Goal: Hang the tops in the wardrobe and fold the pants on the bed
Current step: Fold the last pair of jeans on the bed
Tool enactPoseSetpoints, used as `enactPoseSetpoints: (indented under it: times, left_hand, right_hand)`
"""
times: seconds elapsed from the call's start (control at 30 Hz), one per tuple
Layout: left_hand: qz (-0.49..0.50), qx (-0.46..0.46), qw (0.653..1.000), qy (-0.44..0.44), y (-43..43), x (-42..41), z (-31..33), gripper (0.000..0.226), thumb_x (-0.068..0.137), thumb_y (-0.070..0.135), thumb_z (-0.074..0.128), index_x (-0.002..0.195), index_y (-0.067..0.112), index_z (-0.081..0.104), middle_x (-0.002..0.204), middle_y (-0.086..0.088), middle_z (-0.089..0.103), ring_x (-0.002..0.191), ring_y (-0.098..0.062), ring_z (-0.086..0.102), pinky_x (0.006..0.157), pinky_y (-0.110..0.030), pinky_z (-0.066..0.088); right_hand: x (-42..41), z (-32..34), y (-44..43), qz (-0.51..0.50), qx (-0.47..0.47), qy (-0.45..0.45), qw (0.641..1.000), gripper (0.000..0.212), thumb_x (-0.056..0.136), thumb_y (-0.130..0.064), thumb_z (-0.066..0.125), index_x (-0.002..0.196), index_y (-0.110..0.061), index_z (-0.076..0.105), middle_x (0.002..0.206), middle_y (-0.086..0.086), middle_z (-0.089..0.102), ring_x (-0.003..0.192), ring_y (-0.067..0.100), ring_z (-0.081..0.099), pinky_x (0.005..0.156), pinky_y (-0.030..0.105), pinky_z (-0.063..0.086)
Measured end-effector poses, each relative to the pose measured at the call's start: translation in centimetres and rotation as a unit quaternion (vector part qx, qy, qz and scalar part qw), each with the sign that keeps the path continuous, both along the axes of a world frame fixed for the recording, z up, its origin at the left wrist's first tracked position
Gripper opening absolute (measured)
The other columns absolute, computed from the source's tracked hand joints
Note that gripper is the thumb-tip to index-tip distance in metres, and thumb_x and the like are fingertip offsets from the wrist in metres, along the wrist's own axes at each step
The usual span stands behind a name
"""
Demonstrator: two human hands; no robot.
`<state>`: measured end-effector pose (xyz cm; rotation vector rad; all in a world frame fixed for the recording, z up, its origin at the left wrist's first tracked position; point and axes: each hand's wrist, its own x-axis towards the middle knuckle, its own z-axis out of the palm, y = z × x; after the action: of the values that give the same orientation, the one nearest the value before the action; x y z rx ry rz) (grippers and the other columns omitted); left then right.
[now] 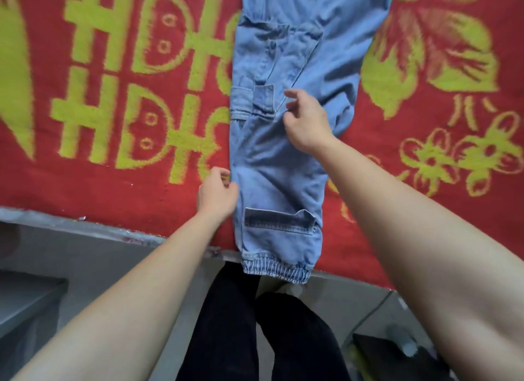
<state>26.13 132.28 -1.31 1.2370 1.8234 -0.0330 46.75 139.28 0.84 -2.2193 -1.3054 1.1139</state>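
Light blue denim cargo pants [286, 165] lie lengthwise on the bed, one leg folded over the other, with pockets showing. The elastic cuffs [276, 270] hang just over the bed's near edge. My left hand [217, 193] pinches the left side seam of the lower leg. My right hand [307, 122] hovers over the middle of the pants near a pocket flap, its fingers loosely curled and holding nothing. The waist end runs out of the top of the view.
A red blanket [113, 97] with yellow-green letters and flowers covers the bed. The bed's grey edge [71, 222] runs along the front. My legs in black trousers [255, 332] stand against it. Dark items [397, 358] lie on the floor at lower right.
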Motion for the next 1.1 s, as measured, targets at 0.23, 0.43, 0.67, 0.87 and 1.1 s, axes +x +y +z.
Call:
enactPoseSetpoints:
  times: [0.23, 0.43, 0.67, 0.87, 1.1]
  left_hand:
    - [-0.029, 0.166, 0.981, -0.096, 10.8, 5.8, -0.6, 0.034, 0.088, 0.030, 0.063, 0.118, 0.015, 0.056, 0.105, -0.004, 0.065, 0.096, -0.024, 0.064, 0.090, -0.042, 0.049]
    - [-0.120, 0.157, 0.978, -0.073, 14.7, 8.5, -2.8, 0.045, 0.078, 0.053, 0.073, 0.110, 0.021, 0.070, 0.111, 0.001, 0.070, 0.101, -0.020, 0.065, 0.091, -0.036, 0.049]
    - [-0.137, 0.120, 0.983, 0.014, 16.3, 9.8, -4.4, 0.034, 0.076, 0.053, 0.072, 0.103, 0.033, 0.070, 0.107, 0.004, 0.071, 0.105, -0.021, 0.063, 0.083, -0.032, 0.050]
    - [-0.090, 0.200, 0.973, -0.077, 16.4, 9.8, -2.2, 0.013, 0.074, 0.035, 0.071, 0.083, 0.027, 0.071, 0.080, 0.005, 0.069, 0.079, -0.018, 0.065, 0.074, -0.034, 0.052]
    - [0.071, 0.276, 0.950, -0.124, 16.9, 5.9, -4.0, 0.012, 0.076, 0.031, 0.071, 0.084, 0.024, 0.066, 0.071, 0.005, 0.060, 0.064, -0.009, 0.052, 0.067, -0.029, 0.047]
  right_hand:
    - [4.2, -0.3, 7.0, -0.105, 0.047, -0.058, 0.992, 0.042, 0.093, -0.005, 0.046, 0.134, -0.011, 0.057, 0.127, 0.009, 0.063, 0.119, 0.022, 0.057, 0.103, 0.024, 0.035]
    - [5.4, -3.2, 13.3, -0.167, 0.054, -0.082, 0.981, 0.038, 0.098, -0.035, 0.048, 0.129, -0.017, 0.060, 0.130, 0.008, 0.059, 0.122, 0.022, 0.055, 0.100, 0.028, 0.035]
    - [7.7, -7.2, 16.5, -0.227, -0.004, -0.142, 0.963, 0.045, 0.093, -0.036, 0.055, 0.132, -0.014, 0.048, 0.134, 0.008, 0.055, 0.125, 0.025, 0.052, 0.099, 0.028, 0.035]
    - [6.5, -5.2, 18.0, -0.235, 0.133, -0.155, 0.950, 0.040, 0.097, -0.015, 0.044, 0.135, -0.008, 0.054, 0.128, 0.016, 0.056, 0.120, 0.029, 0.053, 0.095, 0.026, 0.031]
    - [-0.1, -4.5, 23.2, -0.073, 0.403, -0.145, 0.901, 0.017, 0.086, 0.003, 0.053, 0.096, 0.008, 0.066, 0.091, 0.025, 0.062, 0.084, 0.038, 0.062, 0.082, 0.024, 0.036]
